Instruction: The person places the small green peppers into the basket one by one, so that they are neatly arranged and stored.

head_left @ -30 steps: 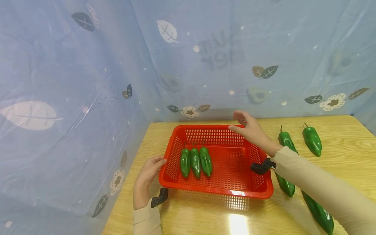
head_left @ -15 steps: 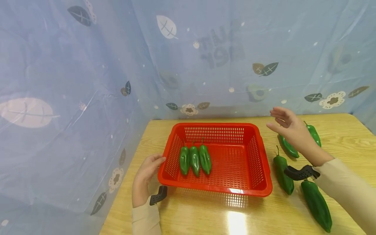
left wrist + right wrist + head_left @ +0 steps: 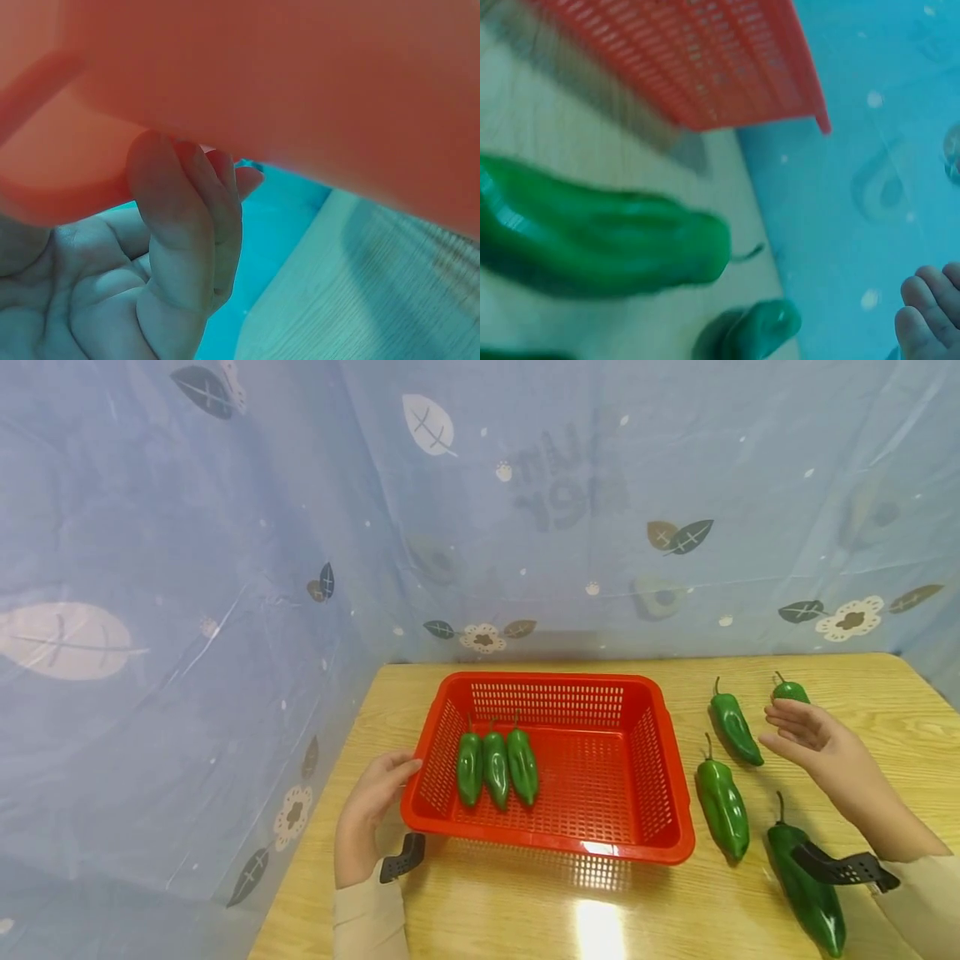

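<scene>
A red plastic basket (image 3: 547, 843) stands on the wooden table, with three green peppers (image 3: 497, 770) side by side in its left half. My left hand (image 3: 371, 793) holds the basket's left rim; in the left wrist view its bent fingers (image 3: 184, 225) meet the rim's edge. My right hand (image 3: 825, 756) hovers, holding nothing, at the table's right, fingers loosely bent. It partly covers a green pepper (image 3: 789, 692) at the far right. Left of that hand lie another pepper (image 3: 735, 728) and a larger one (image 3: 723, 810) beside the basket. Under the right wrist lies a long dark pepper (image 3: 806, 889).
A blue patterned plastic sheet (image 3: 480, 527) hangs behind the table and along its left side. The light wooden table (image 3: 495, 914) extends in front of the basket and to its right. Black wrist mounts (image 3: 402, 857) sit on both wrists.
My right hand has swung from above the basket's far right corner to the right and down over the loose peppers. My left hand stays at the basket rim.
</scene>
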Demonstrator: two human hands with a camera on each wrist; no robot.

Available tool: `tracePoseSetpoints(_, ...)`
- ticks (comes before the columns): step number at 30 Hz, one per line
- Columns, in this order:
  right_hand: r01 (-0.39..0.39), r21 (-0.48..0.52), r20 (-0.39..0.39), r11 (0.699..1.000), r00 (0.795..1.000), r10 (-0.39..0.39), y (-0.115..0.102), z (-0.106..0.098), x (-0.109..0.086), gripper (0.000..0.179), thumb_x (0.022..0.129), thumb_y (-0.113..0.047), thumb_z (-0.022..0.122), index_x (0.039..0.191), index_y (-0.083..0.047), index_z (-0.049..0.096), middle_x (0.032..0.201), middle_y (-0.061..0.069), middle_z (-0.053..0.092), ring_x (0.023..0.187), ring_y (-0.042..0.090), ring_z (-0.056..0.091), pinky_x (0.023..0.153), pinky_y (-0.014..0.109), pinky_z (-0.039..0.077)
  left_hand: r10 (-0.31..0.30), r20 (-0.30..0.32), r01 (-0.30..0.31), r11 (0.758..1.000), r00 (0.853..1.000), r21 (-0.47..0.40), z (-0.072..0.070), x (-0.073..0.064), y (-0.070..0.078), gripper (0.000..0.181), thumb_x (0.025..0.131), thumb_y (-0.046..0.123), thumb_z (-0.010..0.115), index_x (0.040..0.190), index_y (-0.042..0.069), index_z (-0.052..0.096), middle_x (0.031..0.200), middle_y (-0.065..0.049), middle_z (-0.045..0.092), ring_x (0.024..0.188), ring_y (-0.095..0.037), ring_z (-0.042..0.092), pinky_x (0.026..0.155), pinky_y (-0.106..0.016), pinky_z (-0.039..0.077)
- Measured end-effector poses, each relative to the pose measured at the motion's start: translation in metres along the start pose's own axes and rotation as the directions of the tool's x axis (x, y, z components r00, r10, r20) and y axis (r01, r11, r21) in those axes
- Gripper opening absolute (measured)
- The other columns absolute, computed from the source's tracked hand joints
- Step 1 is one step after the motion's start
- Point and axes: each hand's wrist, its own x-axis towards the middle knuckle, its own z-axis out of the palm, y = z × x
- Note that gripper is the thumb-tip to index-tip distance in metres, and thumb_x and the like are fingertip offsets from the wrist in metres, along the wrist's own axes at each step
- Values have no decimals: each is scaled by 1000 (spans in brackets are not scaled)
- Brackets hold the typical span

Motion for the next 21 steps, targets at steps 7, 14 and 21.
tracePoseSetpoints(7, -30, -65, 17, 997, 999, 31, 27, -4, -23, 64, 97, -22, 54, 150, -8, 21, 122, -28, 35, 102, -26, 32, 76, -1, 34, 4, 15, -4, 1000, 1000, 5, 0, -1, 3, 35, 96, 9, 49, 119, -18, 50, 94, -9, 66, 81, -12, 64, 75, -28, 55)
tracePoseSetpoints(14, -29, -126, 107, 992, 993, 43, 46, -12, -47, 57, 96, -16, 56, 143, 2, 30, 117, -38, 33, 97, -28, 31, 69, 4, 40, 9, 34, -8, 1000, 999, -19, -1, 1, 4, 36, 97, 8, 48, 121, -19, 48, 90, -5, 66, 79, -10, 64, 74, -25, 55)
tracePoseSetpoints(21, -33, -151, 159, 988, 986, 57, 61, -9, -67, 54, 94, -13, 58, 137, 8, 33, 116, -40, 33, 98, -30, 33, 70, 8, 45, -5, 40, 6, 1000, 999, -16, -2, 1, 2, 38, 97, 9, 47, 123, -19, 46, 93, -6, 66, 81, -11, 65, 76, -27, 55)
